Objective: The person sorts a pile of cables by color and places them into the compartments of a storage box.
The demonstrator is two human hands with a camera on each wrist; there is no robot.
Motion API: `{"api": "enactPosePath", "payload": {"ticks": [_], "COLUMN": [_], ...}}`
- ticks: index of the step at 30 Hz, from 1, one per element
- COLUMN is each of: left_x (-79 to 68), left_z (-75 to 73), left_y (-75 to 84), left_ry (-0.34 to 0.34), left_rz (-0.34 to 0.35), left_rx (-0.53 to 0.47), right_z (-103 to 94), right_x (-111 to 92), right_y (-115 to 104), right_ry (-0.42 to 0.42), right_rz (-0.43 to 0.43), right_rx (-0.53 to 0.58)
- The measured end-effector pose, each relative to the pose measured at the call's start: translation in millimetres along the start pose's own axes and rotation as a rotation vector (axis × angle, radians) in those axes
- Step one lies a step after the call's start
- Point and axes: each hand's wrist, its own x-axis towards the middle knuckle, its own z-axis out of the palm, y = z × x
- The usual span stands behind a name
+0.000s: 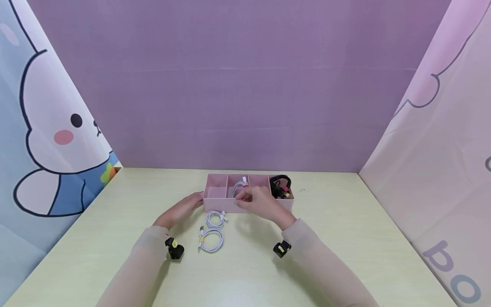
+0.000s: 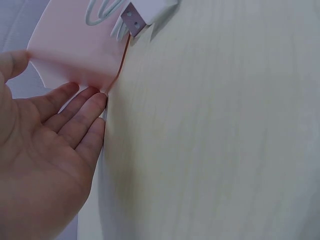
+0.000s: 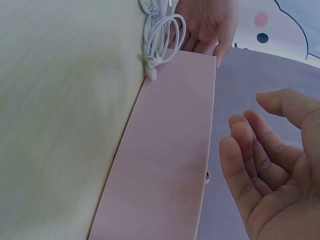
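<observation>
A pink box (image 1: 218, 205) with a row of compartments stands on the table. At its left end my left hand (image 1: 182, 209) rests with mostly straight fingers against the end wall, the thumb at the upper edge. Over the front rim hovers my right hand (image 1: 264, 205), its fingers loosely bent and the thumb apart; the right wrist view shows nothing in its grasp. A coiled white cable (image 1: 238, 184) lies in the second compartment from the left. Bundled black cables (image 1: 277, 187) fill the rightmost one. Before the box lie two coiled white cables, the smaller coil (image 1: 208, 219) behind the larger coil (image 1: 222, 241).
The light wooden table (image 1: 245, 277) extends around the box. Behind it rises a purple backdrop (image 1: 245, 94). Printed cloths hang at both sides, a cartoon figure (image 1: 69, 153) on the left one. Small black cameras are worn on both wrists.
</observation>
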Motion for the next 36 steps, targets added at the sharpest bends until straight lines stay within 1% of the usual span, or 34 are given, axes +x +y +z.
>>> {"api": "enactPosePath", "payload": {"ticks": [6,9,12,17,21,24,32,36], "left_x": [0.2,0.2,0.0,1.0,0.3,-1.2,-1.2,-0.3], "left_z": [0.1,0.3,0.5,0.5,0.0,0.1,-0.9,-0.6], "left_y": [0.2,0.2,0.4,0.2,1.0,2.3,2.6,1.8], "left_ry": [0.002,-0.002,-0.008,-0.009,-0.01,-0.005,-0.003,-0.006], "left_rz": [0.001,-0.002,-0.003,0.001,0.005,-0.005,-0.006,-0.009], "left_rx": [-0.003,-0.004,-0.003,0.004,0.001,-0.005,-0.007,-0.007], "right_z": [3.0,5.4,8.0,13.9,19.6,23.2,28.7,33.2], "right_x": [-1.9,-2.3,-4.7,-7.9,-8.3,-8.5,-9.1,-8.8], "right_y": [-0.1,-0.5,-2.4,-4.3,-3.4,-1.7,-2.7,-1.7], "right_ry": [0.01,0.008,-0.032,-0.103,-0.139,-0.166,-0.177,-0.185], "right_rz": [-0.031,-0.064,-0.067,-0.047,-0.033,-0.015,-0.026,-0.045], "right_rx": [-0.042,-0.05,-0.036,-0.018,-0.032,-0.045,-0.05,-0.081]}}
